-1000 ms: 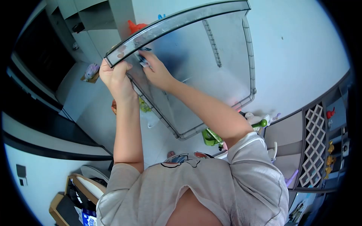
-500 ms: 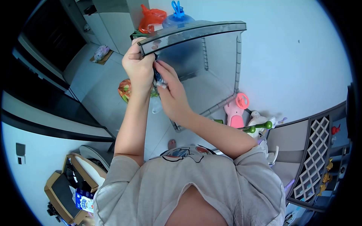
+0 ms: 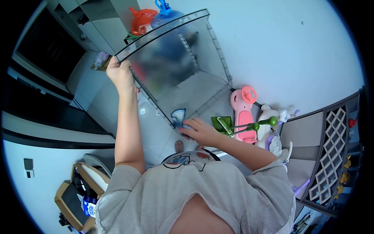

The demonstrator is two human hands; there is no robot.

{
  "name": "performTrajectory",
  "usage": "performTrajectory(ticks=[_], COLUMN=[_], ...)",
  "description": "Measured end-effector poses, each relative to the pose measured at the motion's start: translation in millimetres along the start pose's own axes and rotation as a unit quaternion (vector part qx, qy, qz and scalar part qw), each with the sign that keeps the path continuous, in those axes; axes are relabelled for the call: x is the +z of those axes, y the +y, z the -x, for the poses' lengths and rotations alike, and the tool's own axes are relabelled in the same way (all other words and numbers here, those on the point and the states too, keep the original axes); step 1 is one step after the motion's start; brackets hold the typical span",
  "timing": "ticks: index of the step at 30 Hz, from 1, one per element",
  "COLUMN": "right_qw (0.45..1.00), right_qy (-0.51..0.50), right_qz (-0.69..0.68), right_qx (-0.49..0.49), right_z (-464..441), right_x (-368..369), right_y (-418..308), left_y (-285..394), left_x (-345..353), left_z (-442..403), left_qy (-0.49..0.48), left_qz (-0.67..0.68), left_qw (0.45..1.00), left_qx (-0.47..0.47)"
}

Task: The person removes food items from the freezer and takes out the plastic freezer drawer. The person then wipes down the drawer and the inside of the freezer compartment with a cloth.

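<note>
A large translucent grey bin (image 3: 210, 78) with dark-edged rim is held up in front of me, tilted, its inside partly visible. My left hand (image 3: 121, 76) grips the rim at its left corner, fingers closed round it. Near the bin's lower corner, my right hand (image 3: 198, 130) is closed on a small blue and white cloth (image 3: 179, 116), which lies against the bin's wall. The cloth's far end sticks out beyond my fingertips.
Behind the bin stand a blue water jug (image 3: 165, 17) and a red plastic bag (image 3: 142, 19). To the right are a pink ride-on toy (image 3: 244, 117), a green-handled item (image 3: 255, 126) and a lattice-front cabinet (image 3: 325, 160). An open cardboard box (image 3: 72, 202) lies lower left.
My right hand has moved with the cloth from beside my left hand down to the bin's lower corner. The bin has shifted left and turned, with my left hand on its rim.
</note>
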State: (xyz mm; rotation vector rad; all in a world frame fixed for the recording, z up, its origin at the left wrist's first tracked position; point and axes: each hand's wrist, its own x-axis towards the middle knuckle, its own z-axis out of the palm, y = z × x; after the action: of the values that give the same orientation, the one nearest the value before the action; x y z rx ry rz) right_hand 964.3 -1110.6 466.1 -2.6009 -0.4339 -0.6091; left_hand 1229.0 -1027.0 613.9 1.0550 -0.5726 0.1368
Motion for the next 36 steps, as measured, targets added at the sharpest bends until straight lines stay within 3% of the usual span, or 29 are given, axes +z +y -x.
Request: performTrajectory(ticks=[2, 4, 6, 7, 9, 10, 12, 13, 14, 16, 19, 22, 25, 29, 33, 36], right_qw=[0.979, 0.850, 0.815, 0.749, 0.858, 0.887, 0.863, 0.828, 0.737, 0.494, 0.625, 0.550, 0.554, 0.650, 0.770, 0.826], right_qy=[-0.186, -0.420, -0.220, -0.112, -0.166, -0.182, -0.005, 0.078, 0.121, 0.197, 0.297, 0.215, 0.220, 0.205, 0.169, 0.146], right_qz=[-0.003, -0.014, -0.326, -0.467, -0.207, -0.070, -0.252, -0.341, -0.475, -0.697, -0.589, -0.640, -0.645, -0.538, -0.380, -0.294], right_qx=[0.088, 0.316, 0.425, 0.456, 0.439, 0.418, 0.438, 0.438, 0.465, 0.481, 0.417, 0.492, 0.479, 0.497, 0.483, 0.458], right_z=[50.9, 106.3, 102.9, 99.3, 103.0, 100.5, 82.3, 72.6, 60.3, 28.7, -17.0, -44.1, -55.5, -90.8, -123.6, -150.8], right_x=[8.3, 32.5, 5.1, -5.5, 8.2, 16.3, 21.4, 24.7, 27.2, 30.4, 52.7, 37.0, 44.8, 22.2, 11.2, 11.2], right_y=[15.3, 49.6, 61.2, 68.1, 92.4, 98.7, 112.2, 113.8, 112.2, 104.4, 79.0, 59.3, 60.7, 47.7, 44.5, 40.4], left_y=[-2.3, 0.8, 8.2, 10.3, 14.2, 17.4, 18.0, 16.2, 15.5, 20.5, 23.8, 22.4, 22.1, 16.3, 6.0, 4.4], left_x=[-5.4, -12.1, -14.1, -16.0, -22.5, -27.0, -30.5, -34.2, -40.4, -46.7, -51.7, -68.1, -93.5, -158.8, -245.2, -289.8], left_z=[0.3, 0.2, 0.3, 1.3, 5.9, 9.6, 14.1, 17.1, 20.0, 25.6, 36.8, 46.2, 47.0, 57.4, 95.7, 124.1], left_qy=[0.009, 0.023, 0.045, 0.061, 0.092, 0.101, 0.122, 0.132, 0.141, 0.160, 0.193, 0.211, 0.232, 0.261, 0.163, 0.135], left_qz=[-0.021, -0.064, -0.088, -0.093, -0.107, -0.119, -0.128, -0.120, -0.114, -0.112, -0.096, -0.105, -0.093, -0.032, 0.016, 0.065], left_qw=[1.000, 0.997, 0.994, 0.993, 0.990, 0.988, 0.984, 0.984, 0.983, 0.981, 0.976, 0.972, 0.968, 0.962, 0.958, 0.913], left_qx=[0.020, 0.025, 0.037, 0.035, 0.029, 0.023, 0.018, 0.015, 0.012, -0.006, -0.011, -0.009, -0.018, -0.077, -0.235, -0.378])
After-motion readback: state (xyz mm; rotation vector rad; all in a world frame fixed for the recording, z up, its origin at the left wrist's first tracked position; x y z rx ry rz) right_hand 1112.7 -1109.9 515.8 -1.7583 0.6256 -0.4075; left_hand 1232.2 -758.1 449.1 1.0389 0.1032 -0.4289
